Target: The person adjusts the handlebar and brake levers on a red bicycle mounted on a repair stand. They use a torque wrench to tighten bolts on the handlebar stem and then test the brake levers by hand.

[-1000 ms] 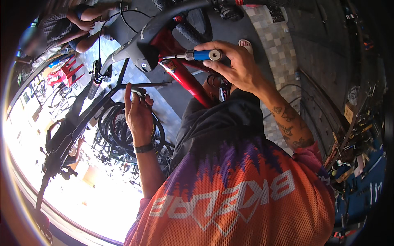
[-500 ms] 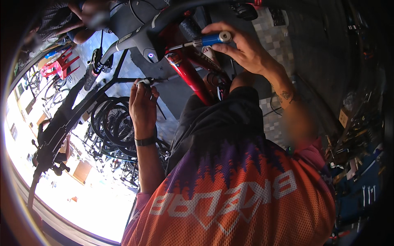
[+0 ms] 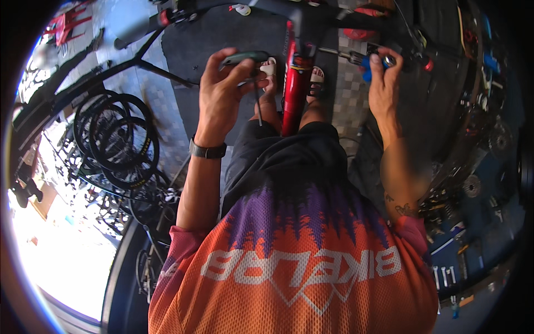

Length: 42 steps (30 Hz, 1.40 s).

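A bicycle's red frame tube [image 3: 296, 94] runs down the middle between my knees, with the dark stem [image 3: 305, 25] and handlebar above it. My left hand [image 3: 222, 83], to the left of the tube, is closed round a dark-handled tool [image 3: 250, 56]. Its thin straight shaft hangs downward, so it resembles a T-handle hex key. On the other side, my right hand [image 3: 385, 83] grips a blue-handled screwdriver [image 3: 362, 60], whose exact type is unclear. The metal shaft points left toward the front of the red tube, apart from my left hand.
Several bicycle tires [image 3: 119, 136] hang or stack at the left, beside a dark metal stand arm [image 3: 105, 69]. A red chair [image 3: 68, 26] stands far left. Hand tools, including wrenches [image 3: 445, 275], lie along the right. A dark mat [image 3: 189, 50] covers the floor under the bicycle.
The handlebar, slanted before, now lies more squarely across the top. My right hand has moved right with the blue-handled screwdriver. My left hand is higher, with its tool's shaft hanging in view.
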Each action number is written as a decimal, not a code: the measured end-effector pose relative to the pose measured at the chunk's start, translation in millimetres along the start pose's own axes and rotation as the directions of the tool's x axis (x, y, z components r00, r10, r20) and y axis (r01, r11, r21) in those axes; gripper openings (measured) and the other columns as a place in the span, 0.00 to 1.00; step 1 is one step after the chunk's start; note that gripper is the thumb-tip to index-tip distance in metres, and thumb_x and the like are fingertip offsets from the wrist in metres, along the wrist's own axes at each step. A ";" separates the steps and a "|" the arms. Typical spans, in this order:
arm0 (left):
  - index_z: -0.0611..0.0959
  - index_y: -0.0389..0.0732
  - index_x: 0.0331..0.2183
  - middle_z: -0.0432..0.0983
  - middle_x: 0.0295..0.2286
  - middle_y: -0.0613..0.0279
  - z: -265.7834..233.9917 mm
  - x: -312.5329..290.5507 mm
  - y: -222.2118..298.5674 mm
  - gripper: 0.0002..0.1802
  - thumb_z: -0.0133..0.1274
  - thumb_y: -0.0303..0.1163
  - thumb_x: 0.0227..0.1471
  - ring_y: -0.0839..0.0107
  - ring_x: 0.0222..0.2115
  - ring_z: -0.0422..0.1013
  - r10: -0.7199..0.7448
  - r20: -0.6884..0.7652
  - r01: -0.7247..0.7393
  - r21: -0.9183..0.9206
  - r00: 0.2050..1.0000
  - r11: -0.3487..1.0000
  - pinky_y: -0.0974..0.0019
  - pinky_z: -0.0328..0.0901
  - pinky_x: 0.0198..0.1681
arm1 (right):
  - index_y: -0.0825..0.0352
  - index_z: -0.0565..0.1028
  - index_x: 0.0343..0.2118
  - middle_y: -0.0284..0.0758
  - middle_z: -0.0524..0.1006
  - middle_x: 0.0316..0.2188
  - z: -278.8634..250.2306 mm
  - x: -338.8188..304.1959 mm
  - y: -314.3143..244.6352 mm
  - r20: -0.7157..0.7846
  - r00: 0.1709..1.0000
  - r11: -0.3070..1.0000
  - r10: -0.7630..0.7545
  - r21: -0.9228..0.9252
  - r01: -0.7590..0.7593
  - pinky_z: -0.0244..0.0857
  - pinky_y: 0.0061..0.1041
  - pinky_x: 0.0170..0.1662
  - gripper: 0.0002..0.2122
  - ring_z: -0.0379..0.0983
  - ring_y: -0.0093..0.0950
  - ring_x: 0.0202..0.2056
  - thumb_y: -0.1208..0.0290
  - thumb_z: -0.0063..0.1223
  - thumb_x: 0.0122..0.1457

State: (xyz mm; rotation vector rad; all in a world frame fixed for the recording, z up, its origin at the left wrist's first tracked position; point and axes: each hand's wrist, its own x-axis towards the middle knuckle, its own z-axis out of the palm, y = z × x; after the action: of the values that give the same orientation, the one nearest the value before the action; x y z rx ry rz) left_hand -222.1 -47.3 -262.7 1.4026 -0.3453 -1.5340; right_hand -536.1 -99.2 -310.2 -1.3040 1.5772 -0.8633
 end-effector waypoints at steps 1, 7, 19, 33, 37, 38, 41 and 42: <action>0.68 0.32 0.57 0.81 0.43 0.46 2.1 2.9 0.9 0.24 0.58 0.27 0.63 0.60 0.39 0.81 -0.010 0.031 0.008 0.040 0.999 0.999 0.57 0.79 0.46 | 0.66 0.64 0.53 0.37 0.73 0.40 -2.0 1.7 -1.5 0.012 0.995 0.994 0.094 0.062 -0.095 0.73 0.26 0.38 0.16 0.78 0.26 0.31 0.61 0.51 0.73; 0.73 0.29 0.54 0.82 0.39 0.48 14.6 28.8 -8.7 0.24 0.63 0.24 0.59 0.63 0.34 0.83 -0.004 0.188 -0.013 0.092 0.982 0.996 0.65 0.80 0.37 | 0.66 0.64 0.52 0.38 0.73 0.38 -24.3 3.7 -16.9 0.075 0.951 0.954 0.301 -0.036 -0.299 0.79 0.31 0.40 0.17 0.77 0.26 0.34 0.57 0.49 0.73; 0.80 0.32 0.50 0.85 0.32 0.56 17.8 39.5 -20.6 0.24 0.67 0.32 0.56 0.76 0.32 0.81 0.015 0.217 -0.072 0.258 0.976 0.963 0.73 0.76 0.31 | 0.71 0.66 0.56 0.40 0.75 0.39 -36.9 1.3 -20.7 0.129 0.894 0.903 0.430 -0.064 -0.425 0.75 0.31 0.45 0.23 0.78 0.30 0.39 0.53 0.47 0.74; 0.80 0.24 0.46 0.85 0.29 0.49 21.3 44.8 13.7 0.23 0.65 0.34 0.57 0.67 0.24 0.83 -0.252 0.274 0.180 0.264 0.928 0.948 0.68 0.79 0.27 | 0.71 0.66 0.62 0.45 0.78 0.48 -50.7 -0.7 -8.3 0.331 0.899 0.853 0.287 0.338 -0.397 0.68 0.33 0.53 0.25 0.74 0.30 0.44 0.55 0.32 0.75; 0.80 0.23 0.42 0.84 0.28 0.46 20.4 54.8 22.2 0.21 0.63 0.34 0.59 0.66 0.24 0.83 -0.424 0.394 0.412 0.121 0.815 0.903 0.69 0.78 0.25 | 0.72 0.63 0.65 0.46 0.75 0.54 -44.9 -6.0 -5.8 0.272 0.933 0.874 0.235 0.362 -0.325 0.66 0.32 0.55 0.25 0.73 0.31 0.46 0.57 0.33 0.75; 0.81 0.23 0.40 0.84 0.28 0.45 19.9 57.9 23.0 0.20 0.62 0.34 0.60 0.65 0.24 0.83 -0.468 0.413 0.473 0.096 0.781 0.876 0.70 0.78 0.25 | 0.72 0.63 0.65 0.46 0.75 0.55 -42.3 -7.5 -5.6 0.192 0.946 0.893 0.260 0.326 -0.312 0.66 0.32 0.56 0.25 0.73 0.31 0.46 0.57 0.33 0.75; 0.80 0.24 0.38 0.84 0.29 0.44 20.2 64.4 23.9 0.18 0.61 0.34 0.62 0.64 0.26 0.83 -0.494 0.462 0.519 0.081 0.737 0.851 0.71 0.78 0.25 | 0.70 0.65 0.64 0.48 0.74 0.56 -34.0 -12.1 -4.8 0.146 0.977 0.946 0.157 0.260 -0.191 0.70 0.32 0.51 0.25 0.75 0.30 0.43 0.53 0.33 0.76; 0.80 0.24 0.38 0.84 0.30 0.44 20.2 66.3 24.7 0.18 0.61 0.34 0.63 0.64 0.26 0.83 -0.490 0.475 0.511 0.096 0.731 0.854 0.71 0.78 0.25 | 0.70 0.65 0.64 0.48 0.75 0.56 -31.9 -12.8 -4.4 0.126 0.973 0.939 0.195 0.264 -0.222 0.71 0.32 0.50 0.26 0.76 0.30 0.43 0.52 0.33 0.76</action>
State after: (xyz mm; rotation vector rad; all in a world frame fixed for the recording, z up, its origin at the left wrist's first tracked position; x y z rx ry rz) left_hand -217.9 -119.2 -277.5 1.1030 -0.2355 -2.3464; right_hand -563.5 -88.3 -292.0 -0.9470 1.4291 -0.8380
